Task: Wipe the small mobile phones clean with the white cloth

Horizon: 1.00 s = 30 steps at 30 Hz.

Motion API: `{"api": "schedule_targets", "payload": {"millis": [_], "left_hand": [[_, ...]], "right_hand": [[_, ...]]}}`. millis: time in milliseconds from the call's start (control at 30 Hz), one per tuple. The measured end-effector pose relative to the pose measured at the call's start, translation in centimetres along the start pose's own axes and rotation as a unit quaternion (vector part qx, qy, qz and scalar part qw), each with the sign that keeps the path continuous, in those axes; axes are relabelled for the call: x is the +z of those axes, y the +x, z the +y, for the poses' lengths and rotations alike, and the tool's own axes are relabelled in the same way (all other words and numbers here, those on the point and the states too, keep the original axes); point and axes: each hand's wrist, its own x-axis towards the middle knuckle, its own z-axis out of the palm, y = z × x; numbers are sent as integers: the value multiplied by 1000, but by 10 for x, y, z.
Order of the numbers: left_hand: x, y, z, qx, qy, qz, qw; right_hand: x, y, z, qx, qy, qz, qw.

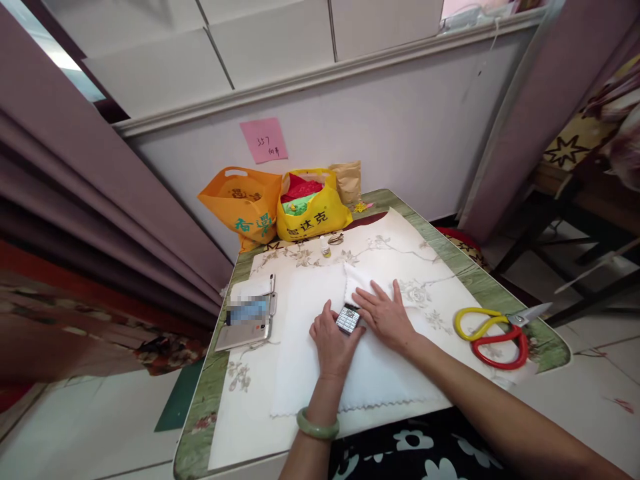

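Note:
A small keypad phone (348, 319) lies on a white cloth (305, 340) with a scalloped edge, its keys facing up. My left hand (333, 343), with a green bangle at the wrist, grips the phone's lower sides between thumb and fingers. My right hand (385, 317) rests flat with fingers spread on a folded-over part of white cloth (356, 279), beside the phone. The phone's upper end is hidden under that fold and my right fingers.
Scissors (505, 330) with yellow and red handles lie at the right. Phones (247, 330) rest at the left. At the back stand an orange bag (250, 207), a yellow bag (315, 217) and a tan pouch (349, 181). A small bottle (326, 248) stands before them.

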Motion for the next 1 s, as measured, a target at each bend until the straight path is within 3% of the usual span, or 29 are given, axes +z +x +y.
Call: {"api": "schedule_targets", "payload": {"millis": [167,300,467,567,700,833,933,1000], "left_hand": [[-1,0,1,4,13,-1,1000],[-2,0,2,4,1,4,1000],[-3,0,2,3,2,-1,1000],[-3,0,2,5,0,3,1000],[-3,0,2,-2,-1,-16,1000],[-4,0,3,-3,-4,-13,1000],[-4,0,2,-5,0,-22,1000],[-3,0,1,-4,0,-16,1000]], "right_hand": [[0,-3,-1,-123,25,-43,991],[0,-4,0,15,-16,26,999],[-3,-6,1,-105,10,-9,994],[-4,-8,0,-31,-17,33,999],[-4,-10,-2,-117,-3,-12,993],[-4,-11,-2,-38,-23,40,998],[-3,-11,-1,-111,5,7,994],[-3,-11,-1,-99,8,8,995]]}}
